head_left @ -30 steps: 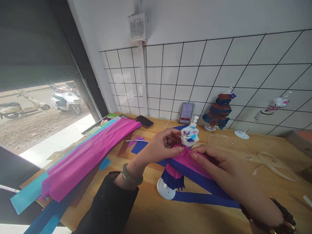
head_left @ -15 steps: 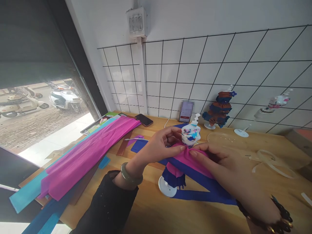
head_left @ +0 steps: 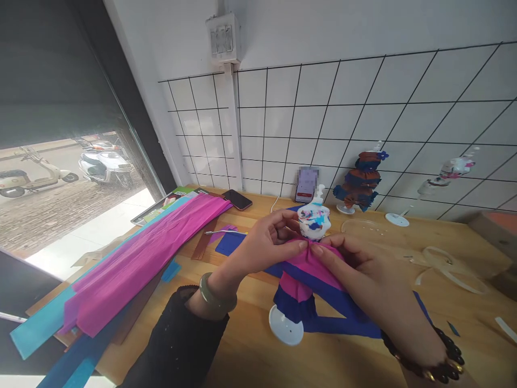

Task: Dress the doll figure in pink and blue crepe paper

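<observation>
A small mannequin (head_left: 314, 221) with a paint-splashed white torso tilts in front of me, its round white base (head_left: 286, 325) showing below. Pink and blue crepe paper (head_left: 313, 265) lies gathered at its waist. My left hand (head_left: 272, 240) is closed, thumb and fingers pinching the paper at the left of the waist. On the other side my right hand (head_left: 355, 264) pinches the same paper, its thumb close to the left thumb. Under the hands hangs a pink and blue ruffled skirt (head_left: 296, 293). Part of the paper is hidden behind my right hand.
Pink crepe paper (head_left: 153, 258) and turquoise sheets (head_left: 42, 328) lie stacked at left. Two phones, one black (head_left: 237, 199) and one propped upright (head_left: 306, 185), are at the back. A dressed mannequin (head_left: 359, 180) stands near the tiled wall. White ribbon (head_left: 448, 267) curls at right.
The mannequin's base has swung slightly right and nearer to me. My thumbs have come closer together on the gathered paper, and the view has shifted a little.
</observation>
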{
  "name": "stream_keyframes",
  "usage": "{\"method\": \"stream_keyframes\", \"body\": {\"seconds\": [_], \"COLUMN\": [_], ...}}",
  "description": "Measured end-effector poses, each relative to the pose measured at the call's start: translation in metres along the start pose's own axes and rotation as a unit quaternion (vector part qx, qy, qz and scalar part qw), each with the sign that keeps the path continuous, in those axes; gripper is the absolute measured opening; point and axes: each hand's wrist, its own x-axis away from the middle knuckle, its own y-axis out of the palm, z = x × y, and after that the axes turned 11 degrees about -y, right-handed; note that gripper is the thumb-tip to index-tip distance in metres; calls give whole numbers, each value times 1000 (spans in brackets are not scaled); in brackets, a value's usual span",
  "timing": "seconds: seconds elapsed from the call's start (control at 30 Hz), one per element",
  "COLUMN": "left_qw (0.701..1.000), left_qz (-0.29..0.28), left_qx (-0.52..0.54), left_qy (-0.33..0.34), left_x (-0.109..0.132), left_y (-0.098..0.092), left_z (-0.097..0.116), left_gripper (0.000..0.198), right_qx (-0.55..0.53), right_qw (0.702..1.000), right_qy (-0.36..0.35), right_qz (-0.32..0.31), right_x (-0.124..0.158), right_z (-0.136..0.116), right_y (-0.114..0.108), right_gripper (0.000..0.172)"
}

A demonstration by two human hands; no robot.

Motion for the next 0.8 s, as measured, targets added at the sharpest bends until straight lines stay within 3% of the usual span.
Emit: {"method": "stream_keyframes", "body": {"seconds": [0.23,0.53,0.8], "left_qw": [1000,999,999], "left_qz": [14,-10,15], "left_qx": [-19,-26,-39], "left_qy": [1,17,18], "left_x": [0,3,1], "left_y": [4,3,8], "left_z": [2,1,1], "left_gripper": [39,35,35], "right_qx": [-16,-38,-32], "right_qw": [1000,998,996], "right_qy": [20,37,78], "right_qz": [1,19,31], "right_x": [1,1,1], "right_z": [0,-2,9], "right_y": [1,2,5], "right_gripper": [29,30,37]}}
